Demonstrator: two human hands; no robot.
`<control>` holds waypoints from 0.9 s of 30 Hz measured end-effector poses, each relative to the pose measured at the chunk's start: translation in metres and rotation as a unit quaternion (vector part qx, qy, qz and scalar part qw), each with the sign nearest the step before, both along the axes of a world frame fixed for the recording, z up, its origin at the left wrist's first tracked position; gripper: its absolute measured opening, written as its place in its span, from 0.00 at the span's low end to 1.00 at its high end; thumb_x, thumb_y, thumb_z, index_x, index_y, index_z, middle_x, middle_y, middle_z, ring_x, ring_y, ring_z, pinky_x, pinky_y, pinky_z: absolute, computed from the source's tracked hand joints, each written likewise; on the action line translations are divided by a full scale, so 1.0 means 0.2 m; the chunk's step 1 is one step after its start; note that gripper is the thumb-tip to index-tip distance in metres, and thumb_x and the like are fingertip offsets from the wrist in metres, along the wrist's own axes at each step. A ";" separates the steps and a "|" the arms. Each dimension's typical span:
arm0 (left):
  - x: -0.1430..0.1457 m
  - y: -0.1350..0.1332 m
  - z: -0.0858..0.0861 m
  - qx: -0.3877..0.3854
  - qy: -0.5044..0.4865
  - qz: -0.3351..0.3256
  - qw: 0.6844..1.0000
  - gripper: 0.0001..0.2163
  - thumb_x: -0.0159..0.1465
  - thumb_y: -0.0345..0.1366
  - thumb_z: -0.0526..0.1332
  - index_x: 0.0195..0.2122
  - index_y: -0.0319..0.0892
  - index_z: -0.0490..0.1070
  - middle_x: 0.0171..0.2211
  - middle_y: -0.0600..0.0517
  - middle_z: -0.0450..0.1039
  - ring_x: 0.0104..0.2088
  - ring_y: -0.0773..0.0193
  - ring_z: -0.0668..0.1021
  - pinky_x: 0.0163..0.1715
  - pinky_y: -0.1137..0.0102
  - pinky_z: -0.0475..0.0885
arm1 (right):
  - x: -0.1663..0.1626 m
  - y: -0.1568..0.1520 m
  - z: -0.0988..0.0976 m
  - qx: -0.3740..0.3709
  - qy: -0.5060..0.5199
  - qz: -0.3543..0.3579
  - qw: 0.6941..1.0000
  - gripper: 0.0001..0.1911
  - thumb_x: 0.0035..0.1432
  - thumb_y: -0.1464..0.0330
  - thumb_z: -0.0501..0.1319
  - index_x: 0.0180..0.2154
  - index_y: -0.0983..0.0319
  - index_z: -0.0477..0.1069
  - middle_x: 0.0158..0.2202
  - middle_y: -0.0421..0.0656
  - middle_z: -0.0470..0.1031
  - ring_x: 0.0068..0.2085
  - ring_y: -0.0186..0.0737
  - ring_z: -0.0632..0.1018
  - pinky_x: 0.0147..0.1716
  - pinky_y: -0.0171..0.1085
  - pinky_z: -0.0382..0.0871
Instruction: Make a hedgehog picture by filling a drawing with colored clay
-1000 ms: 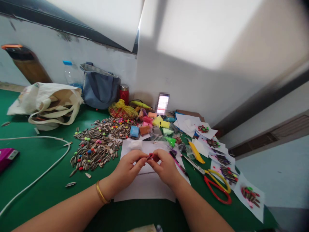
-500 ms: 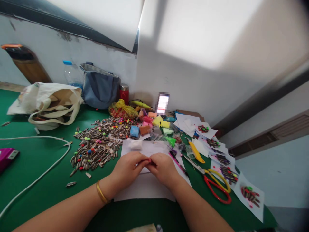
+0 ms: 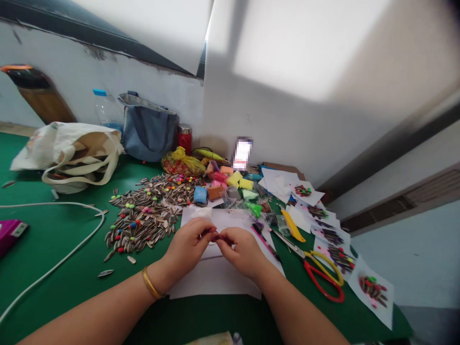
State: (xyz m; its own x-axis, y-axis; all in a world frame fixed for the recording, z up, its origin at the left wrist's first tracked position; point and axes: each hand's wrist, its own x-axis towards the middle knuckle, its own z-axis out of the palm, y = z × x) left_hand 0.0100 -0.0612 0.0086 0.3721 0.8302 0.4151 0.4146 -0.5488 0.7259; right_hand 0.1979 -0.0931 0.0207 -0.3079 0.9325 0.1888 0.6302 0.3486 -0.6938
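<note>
Over the white paper [image 3: 219,282], my left hand [image 3: 190,244] and my right hand [image 3: 242,251] meet fingertip to fingertip. Both are closed in a pinch. A small dark reddish bit shows where the fingertips join, too small and covered to name. Just beyond my left hand lies a white soft lump [image 3: 201,212], partly hidden by it. To the left spreads a heap of striped sunflower seeds [image 3: 143,223] mixed with small coloured pieces. Packets of coloured modelling clay [image 3: 215,192] lie behind the paper. A dark pen [image 3: 266,242] rests right of my right hand.
Scissors [image 3: 323,275] with red and yellow handles and a yellow cutter [image 3: 293,225] lie right. Paper cards with seed designs [image 3: 373,292] line the right edge. A phone [image 3: 242,153], blue bag [image 3: 149,129] and cream tote [image 3: 82,158] stand behind; a white cable [image 3: 72,251] curves left.
My fingertips have shifted slightly left and upward, and the fingers have turned a little. More of the dark reddish bit shows between them. The things on the table stay put.
</note>
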 end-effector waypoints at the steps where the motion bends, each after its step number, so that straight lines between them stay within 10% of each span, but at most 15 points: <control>1: 0.00 0.00 0.00 -0.003 -0.007 0.010 1.000 0.03 0.66 0.34 0.60 0.35 0.43 0.73 0.33 0.52 0.74 0.35 0.63 0.75 0.37 0.69 0.69 | 0.00 0.00 0.01 -0.017 0.025 0.004 1.000 0.06 0.63 0.68 0.59 0.34 0.60 0.74 0.31 0.40 0.75 0.32 0.36 0.73 0.32 0.34 0.61; 14: 0.01 -0.02 0.01 -0.086 -0.043 -0.127 0.987 0.12 0.68 0.40 0.58 0.49 0.46 0.75 0.43 0.49 0.78 0.43 0.59 0.78 0.44 0.66 0.73 | 0.02 0.03 -0.04 -0.031 0.080 -0.054 0.995 0.08 0.56 0.64 0.67 0.33 0.61 0.72 0.29 0.38 0.74 0.31 0.36 0.72 0.31 0.34 0.63; 27: 0.01 0.00 0.02 -0.091 -0.030 -0.004 0.995 0.06 0.65 0.35 0.61 0.32 0.43 0.74 0.27 0.55 0.76 0.29 0.65 0.77 0.31 0.72 0.71 | 0.00 0.01 0.00 0.022 -0.021 0.009 0.999 0.08 0.63 0.70 0.60 0.37 0.58 0.78 0.34 0.41 0.80 0.37 0.39 0.77 0.37 0.36 0.64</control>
State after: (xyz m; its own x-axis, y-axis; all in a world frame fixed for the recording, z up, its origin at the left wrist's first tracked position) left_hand 0.0118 -0.0616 0.0123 0.3582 0.8906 0.2802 0.3638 -0.4096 0.8366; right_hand 0.1982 -0.0910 0.0205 -0.3341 0.9175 0.2158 0.6517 0.3903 -0.6503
